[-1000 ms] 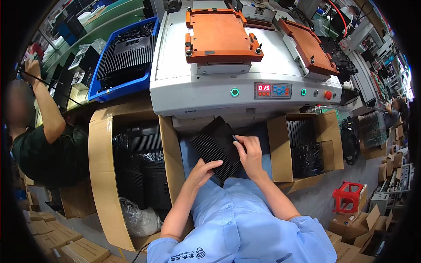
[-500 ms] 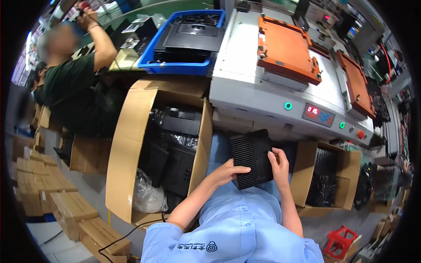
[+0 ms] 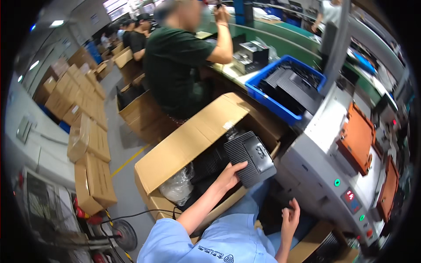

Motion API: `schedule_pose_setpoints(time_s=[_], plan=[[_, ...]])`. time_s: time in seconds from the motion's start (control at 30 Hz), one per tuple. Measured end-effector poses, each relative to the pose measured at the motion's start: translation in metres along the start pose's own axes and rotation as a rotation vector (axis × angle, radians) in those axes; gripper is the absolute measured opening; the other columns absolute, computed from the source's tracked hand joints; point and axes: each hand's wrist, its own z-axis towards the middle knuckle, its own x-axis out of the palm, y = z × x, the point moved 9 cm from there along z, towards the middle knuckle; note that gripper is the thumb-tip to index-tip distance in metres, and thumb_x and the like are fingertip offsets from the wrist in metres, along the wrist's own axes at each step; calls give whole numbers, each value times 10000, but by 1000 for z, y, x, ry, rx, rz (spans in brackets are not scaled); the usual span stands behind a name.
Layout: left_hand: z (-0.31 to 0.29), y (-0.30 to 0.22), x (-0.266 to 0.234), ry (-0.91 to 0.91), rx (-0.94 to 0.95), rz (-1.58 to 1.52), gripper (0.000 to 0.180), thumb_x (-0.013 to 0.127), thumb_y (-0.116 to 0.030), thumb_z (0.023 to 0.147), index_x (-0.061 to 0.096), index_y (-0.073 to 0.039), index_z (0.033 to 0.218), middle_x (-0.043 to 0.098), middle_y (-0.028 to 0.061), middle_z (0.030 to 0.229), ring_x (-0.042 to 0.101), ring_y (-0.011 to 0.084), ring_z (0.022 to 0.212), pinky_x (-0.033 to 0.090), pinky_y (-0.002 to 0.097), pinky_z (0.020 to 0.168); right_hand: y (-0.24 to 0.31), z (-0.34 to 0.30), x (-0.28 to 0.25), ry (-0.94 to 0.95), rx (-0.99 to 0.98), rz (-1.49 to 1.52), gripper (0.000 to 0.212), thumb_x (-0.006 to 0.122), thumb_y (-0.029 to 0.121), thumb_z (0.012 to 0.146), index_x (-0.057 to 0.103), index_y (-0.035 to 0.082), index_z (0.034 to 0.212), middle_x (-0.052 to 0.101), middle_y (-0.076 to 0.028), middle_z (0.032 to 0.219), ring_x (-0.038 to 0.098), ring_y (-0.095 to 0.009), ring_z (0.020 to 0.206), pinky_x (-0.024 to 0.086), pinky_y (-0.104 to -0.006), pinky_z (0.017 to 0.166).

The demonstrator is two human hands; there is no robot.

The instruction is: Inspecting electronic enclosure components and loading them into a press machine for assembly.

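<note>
A black ribbed plastic panel [image 3: 256, 164] is gripped by my left hand [image 3: 230, 176], the thumb lying over its ribbed face. The panel is tilted above the open cardboard box [image 3: 193, 142] on my left. Inside that box are more black ribbed parts [image 3: 209, 165] and a crumpled clear plastic bag [image 3: 176, 187]; the held panel hides some of the contents. My right hand [image 3: 289, 218] is apart from the panel, over my lap, its fingers loosely bent and spread with nothing in them.
A white machine [image 3: 302, 168] with orange fixtures [image 3: 357, 138] stands on the right. Beyond the box is a blue bin [image 3: 291, 115] of black parts. A co-worker in a dark shirt [image 3: 173, 72] sits ahead. Another cardboard box [image 3: 313, 241] sits low right; stacked cartons [image 3: 90, 144] line the left.
The view has swung to the left. My right hand has let go of the panel, and my left hand has carried it from my lap to above the left cardboard box.
</note>
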Motion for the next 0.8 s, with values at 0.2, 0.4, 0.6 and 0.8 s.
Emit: schedule_pose_setpoints(time_s=[0.2, 0.4, 0.6, 0.8], plan=[[66, -15, -42, -9, 209, 44, 309, 609, -21, 876, 528, -17, 1175, 612, 89, 1116, 609, 216, 1027, 507, 366, 908, -51, -29, -24, 49, -7, -273, 332, 602, 99, 891, 568, 16, 1211, 594, -53, 1092, 519, -90, 811, 421, -214, 719], [127, 31, -87, -164, 211, 22, 461, 654, -4, 831, 408, -59, 1217, 557, 109, 1153, 572, 261, 1069, 512, 418, 881, -86, -46, -30, 28, 48, -289, 308, 612, 100, 885, 591, 19, 1181, 617, -65, 1073, 554, -110, 838, 442, -224, 732], [148, 36, -123, -451, 310, 484, 554, 759, -157, 757, 400, -49, 1165, 577, 103, 1055, 613, 233, 905, 539, 373, 623, -73, -46, -10, 79, 11, -302, 254, 610, 106, 891, 616, 22, 1131, 623, -93, 1018, 582, -148, 765, 470, -258, 664], [111, 25, -111, -692, 106, 1188, 656, 745, -258, 724, 440, 37, 1224, 433, 259, 1316, 418, 365, 1243, 345, 409, 1045, -68, -47, -5, 107, 44, -374, 253, 601, 100, 899, 610, 21, 1139, 604, -117, 1060, 583, -179, 782, 484, -278, 668]])
